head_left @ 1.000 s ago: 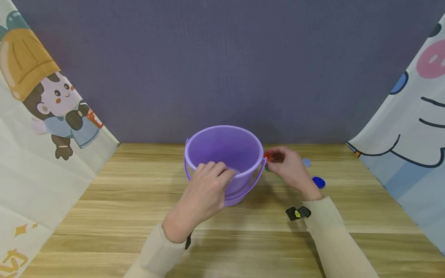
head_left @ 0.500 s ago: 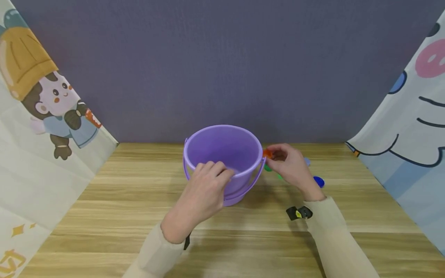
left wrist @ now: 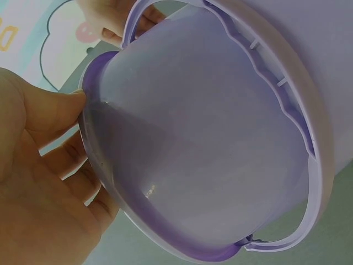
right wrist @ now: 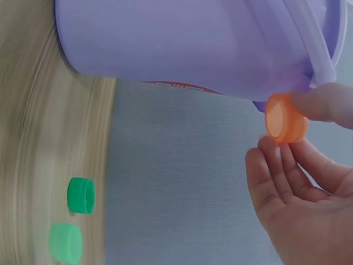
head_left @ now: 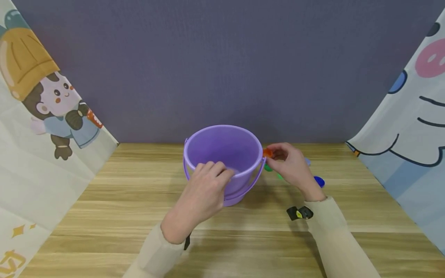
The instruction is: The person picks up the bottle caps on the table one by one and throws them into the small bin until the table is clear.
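A purple bucket (head_left: 222, 148) stands upright on the wooden table, its handle hanging down toward the front. My left hand (head_left: 208, 183) grips the near rim; in the left wrist view the thumb (left wrist: 58, 107) lies outside and the fingers curl over the inner side. Beside the bucket's right rim, my right hand (head_left: 288, 162) pinches an orange bottle cap (right wrist: 285, 118) between thumb and fingertips, above the table. Below that hand lie a dark green cap (right wrist: 81, 195) and a light green cap (right wrist: 65, 243). The bucket's bottom is hidden inside.
A dark blue cap (head_left: 319, 182) and a pale blue cap (head_left: 307, 161) lie on the table (head_left: 104, 216) right of the right hand. A grey-blue panel (head_left: 222, 61) rises behind the table. Printed cloths (head_left: 31, 166) flank both sides.
My right hand has shifted slightly up, and more of the orange cap and the green caps shows beside the bucket. The left hand keeps its grip on the rim.
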A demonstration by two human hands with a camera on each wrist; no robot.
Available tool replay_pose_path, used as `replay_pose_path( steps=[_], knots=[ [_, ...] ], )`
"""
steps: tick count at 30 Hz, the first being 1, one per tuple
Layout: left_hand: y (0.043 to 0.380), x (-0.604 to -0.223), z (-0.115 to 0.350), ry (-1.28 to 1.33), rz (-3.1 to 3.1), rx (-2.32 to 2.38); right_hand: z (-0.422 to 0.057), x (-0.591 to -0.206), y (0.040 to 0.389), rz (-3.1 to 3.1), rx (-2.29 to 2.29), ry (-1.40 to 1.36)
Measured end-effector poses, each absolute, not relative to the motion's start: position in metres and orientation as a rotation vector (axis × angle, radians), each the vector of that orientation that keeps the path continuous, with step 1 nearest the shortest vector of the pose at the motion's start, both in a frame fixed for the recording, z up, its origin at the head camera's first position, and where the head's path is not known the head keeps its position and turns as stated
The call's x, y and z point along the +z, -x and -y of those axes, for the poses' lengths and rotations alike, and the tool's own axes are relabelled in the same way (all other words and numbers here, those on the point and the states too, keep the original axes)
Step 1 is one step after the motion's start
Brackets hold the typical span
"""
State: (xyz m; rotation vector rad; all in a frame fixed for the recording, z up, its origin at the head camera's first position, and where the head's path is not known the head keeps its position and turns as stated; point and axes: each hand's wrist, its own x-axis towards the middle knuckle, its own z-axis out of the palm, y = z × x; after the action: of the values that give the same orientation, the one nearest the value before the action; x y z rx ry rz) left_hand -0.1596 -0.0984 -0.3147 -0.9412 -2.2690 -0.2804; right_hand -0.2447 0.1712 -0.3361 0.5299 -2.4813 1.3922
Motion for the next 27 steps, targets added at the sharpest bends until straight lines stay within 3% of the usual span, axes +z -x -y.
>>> replay_pose_path(
  steps=[27],
  knots=[
    [0.1613,-0.3151,0.0983,0.937,2.243,-0.283,-0.1728,-0.3277,0.2368,2.443,1.362,-0.522]
  ],
)
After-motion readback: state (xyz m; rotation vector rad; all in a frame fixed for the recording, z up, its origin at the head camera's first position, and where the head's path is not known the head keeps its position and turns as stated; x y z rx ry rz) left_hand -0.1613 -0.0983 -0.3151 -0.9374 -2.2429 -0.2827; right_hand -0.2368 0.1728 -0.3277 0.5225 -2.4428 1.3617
